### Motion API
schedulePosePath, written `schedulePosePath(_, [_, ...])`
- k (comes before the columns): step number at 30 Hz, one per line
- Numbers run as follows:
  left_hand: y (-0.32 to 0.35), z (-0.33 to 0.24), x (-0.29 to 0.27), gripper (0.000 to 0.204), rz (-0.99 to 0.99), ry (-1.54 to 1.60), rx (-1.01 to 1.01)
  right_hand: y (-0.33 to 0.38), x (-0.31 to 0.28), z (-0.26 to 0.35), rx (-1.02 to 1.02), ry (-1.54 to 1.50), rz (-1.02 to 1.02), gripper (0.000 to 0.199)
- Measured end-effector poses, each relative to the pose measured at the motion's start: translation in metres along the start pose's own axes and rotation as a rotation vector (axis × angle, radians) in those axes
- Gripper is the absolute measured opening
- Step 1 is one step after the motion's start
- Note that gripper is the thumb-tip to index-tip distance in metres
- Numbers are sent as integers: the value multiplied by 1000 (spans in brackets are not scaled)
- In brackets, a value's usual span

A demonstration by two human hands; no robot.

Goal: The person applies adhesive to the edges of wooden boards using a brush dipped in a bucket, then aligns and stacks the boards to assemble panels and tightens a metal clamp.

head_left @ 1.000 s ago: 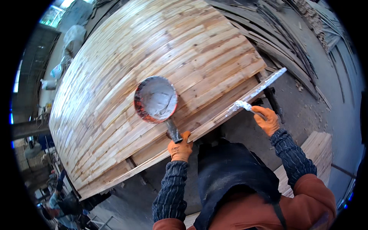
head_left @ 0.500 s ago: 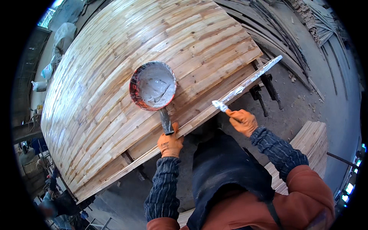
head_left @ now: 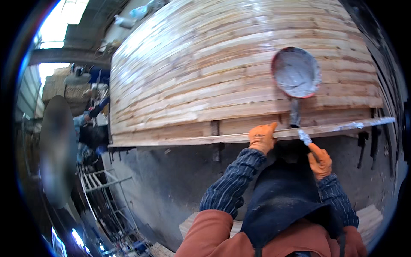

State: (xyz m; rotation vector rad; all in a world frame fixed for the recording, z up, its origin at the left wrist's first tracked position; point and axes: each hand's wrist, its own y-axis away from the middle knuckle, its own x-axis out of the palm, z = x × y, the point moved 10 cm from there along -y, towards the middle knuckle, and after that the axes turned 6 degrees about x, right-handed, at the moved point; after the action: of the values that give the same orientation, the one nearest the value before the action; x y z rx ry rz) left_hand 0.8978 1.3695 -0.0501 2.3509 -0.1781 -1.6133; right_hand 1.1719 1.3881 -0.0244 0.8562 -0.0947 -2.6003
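My left hand [head_left: 262,138], in an orange glove, grips a long narrow wooden strip [head_left: 239,138] lying along the near edge of the boards. My right hand [head_left: 320,162], gloved too, is closed on a small brush [head_left: 304,137]. White paste coats the brush head, which is at the strip's near edge. Toward its right end the strip carries patches of white paste [head_left: 357,125]. A round red-rimmed pan [head_left: 296,72] of greyish-white paste sits on the wooden panel [head_left: 205,81] beyond my hands. Its dark, paste-smeared handle [head_left: 295,113] points toward me.
Dark clamps [head_left: 362,143] jut from under the panel's near edge at the right. A metal frame [head_left: 107,184] stands on the floor to the left. Another person [head_left: 92,128], partly blurred, is beyond the panel's left end. Stacked boards [head_left: 369,218] lie near my right arm.
My view has swung left, so the panel and pan appear farther right. My left hand has moved left along the strip, away from the pan handle. The brush has come leftward, nearer that handle.
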Motion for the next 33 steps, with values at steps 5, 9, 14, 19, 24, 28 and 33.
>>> schedulePosePath(5, [6,10,-3,32,85,-22,-5,6,-36,-41,-66,116,-89,43])
schedulePosePath(9, [9,10,-10,24,64,-26,-2,6,-90,-81,-7,311,-198,42])
schedulePosePath(14, [5,11,-9,22,52,-28,4,7,-80,-34,-102,265,-198,44])
schedulePosePath(19, [4,14,-5,20,19,-44,-3,4,-15,11,-38,87,-80,41])
schedulePosePath(24, [3,1,-6,33,-36,-25,77,6,-63,-47,185,228,-168,42])
schedulePosePath(28, [-1,-3,-5,26,-21,-25,90,4,-121,-95,202,152,-357,44])
schedulePosePath(33, [-5,-5,-7,21,-44,35,93,2,-182,-135,236,40,-513,40])
